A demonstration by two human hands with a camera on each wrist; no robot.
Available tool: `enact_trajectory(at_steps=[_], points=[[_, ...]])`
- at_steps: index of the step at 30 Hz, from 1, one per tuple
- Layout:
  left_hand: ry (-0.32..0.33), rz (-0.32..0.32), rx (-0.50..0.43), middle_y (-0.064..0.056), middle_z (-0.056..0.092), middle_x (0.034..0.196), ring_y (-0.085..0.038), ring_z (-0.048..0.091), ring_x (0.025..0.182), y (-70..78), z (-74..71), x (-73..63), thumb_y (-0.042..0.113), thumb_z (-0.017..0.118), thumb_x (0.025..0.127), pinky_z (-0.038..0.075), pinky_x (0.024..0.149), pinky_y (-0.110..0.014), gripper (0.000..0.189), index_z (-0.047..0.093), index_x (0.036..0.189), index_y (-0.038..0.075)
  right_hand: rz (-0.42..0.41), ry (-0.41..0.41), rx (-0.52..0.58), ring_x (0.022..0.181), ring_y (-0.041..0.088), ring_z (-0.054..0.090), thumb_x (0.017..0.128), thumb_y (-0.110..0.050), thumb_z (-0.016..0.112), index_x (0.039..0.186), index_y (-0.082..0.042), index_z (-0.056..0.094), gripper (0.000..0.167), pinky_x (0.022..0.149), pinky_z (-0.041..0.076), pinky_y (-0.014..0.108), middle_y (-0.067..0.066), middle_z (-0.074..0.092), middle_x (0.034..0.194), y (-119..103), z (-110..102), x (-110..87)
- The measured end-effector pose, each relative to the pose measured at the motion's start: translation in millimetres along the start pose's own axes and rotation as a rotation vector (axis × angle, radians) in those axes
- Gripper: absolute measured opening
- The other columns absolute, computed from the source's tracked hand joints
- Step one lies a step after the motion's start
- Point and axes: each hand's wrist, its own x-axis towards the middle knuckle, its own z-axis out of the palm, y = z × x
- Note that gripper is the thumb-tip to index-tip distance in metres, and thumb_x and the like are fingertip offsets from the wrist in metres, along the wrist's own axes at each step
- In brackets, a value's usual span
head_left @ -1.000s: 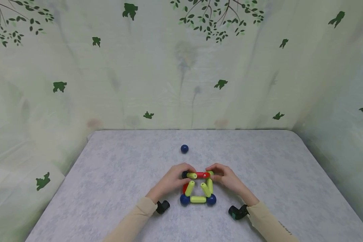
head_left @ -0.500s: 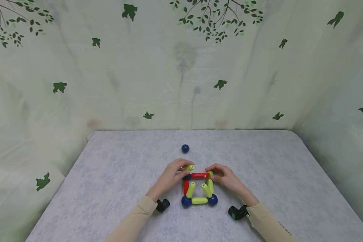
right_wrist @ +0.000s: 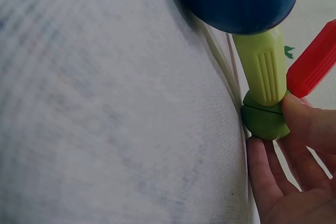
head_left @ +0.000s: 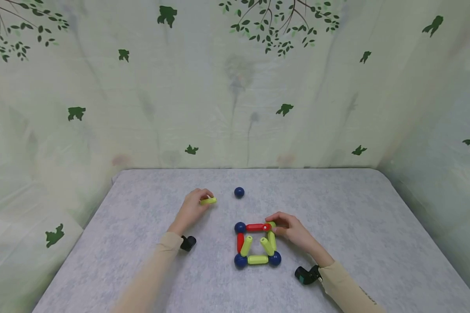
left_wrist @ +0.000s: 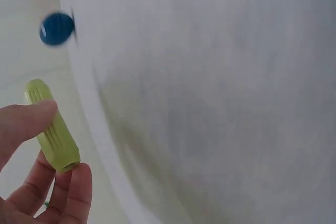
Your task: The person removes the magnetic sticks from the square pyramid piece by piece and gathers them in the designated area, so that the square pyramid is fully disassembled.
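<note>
My left hand (head_left: 192, 208) pinches a yellow-green magnetic rod (head_left: 208, 201) above the table, left of a loose blue ball (head_left: 239, 192). Seen from the left wrist, the thumb presses on the ribbed side of that rod. Thumb and fingers of my right hand (head_left: 293, 230) hold a green ball (right_wrist: 264, 121) at the far right corner of a square built of rods and balls. Blue balls form its other corners, such as the near left ball (head_left: 240, 261). Red rods make the far side (head_left: 256, 227) and left side (head_left: 240, 242); yellow-green rods make the near side (head_left: 257, 259) and right side (head_left: 272, 240).
Two more yellow-green rods, a left one (head_left: 246, 245) and a right one (head_left: 266, 246), rise from the near corner balls with free upper ends. The grey table (head_left: 337, 204) meets a leaf-patterned curtain (head_left: 219, 108) at its far edge.
My left hand has lifted the yellow-green rod off the far left blue ball and carried it left and farther away. The right hand stays at the green ball.
</note>
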Motion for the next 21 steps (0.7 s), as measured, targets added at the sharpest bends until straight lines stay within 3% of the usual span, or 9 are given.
enact_trajectory(at_steps=[8,16,21], points=[[-0.038,-0.058,0.052,-0.015,0.058,0.095,-0.030,0.055,0.089,-25.4,-13.5,20.8,0.000,0.068,0.084,0.046,0.080,-0.044,0.019,0.065,0.102,0.003,-0.004,0.005,0.000,0.112,0.036,0.053,0.091,0.008,0.053,0.117,0.008,0.058,0.026,0.094,0.044,0.049,0.022,0.057,0.122,4,0,1.7],[-0.098,-0.116,0.101,-0.014,0.059,0.096,-0.029,0.055,0.090,-35.0,-10.3,33.0,-0.002,0.067,0.084,0.046,0.083,-0.044,0.019,0.064,0.102,0.004,-0.031,0.012,-0.003,0.112,0.031,0.054,0.091,0.005,0.056,0.117,0.001,0.060,0.026,0.094,0.044,0.046,0.016,0.058,0.122,35,0,12.6],[-0.106,-0.114,0.087,-0.015,0.059,0.098,-0.030,0.055,0.092,-37.5,-8.8,34.8,-0.002,0.067,0.085,0.046,0.084,-0.044,0.020,0.065,0.103,0.004,-0.040,0.004,-0.004,0.111,0.036,0.054,0.090,0.009,0.054,0.116,0.008,0.058,0.026,0.092,0.045,0.049,0.021,0.058,0.120,15,0,5.6]])
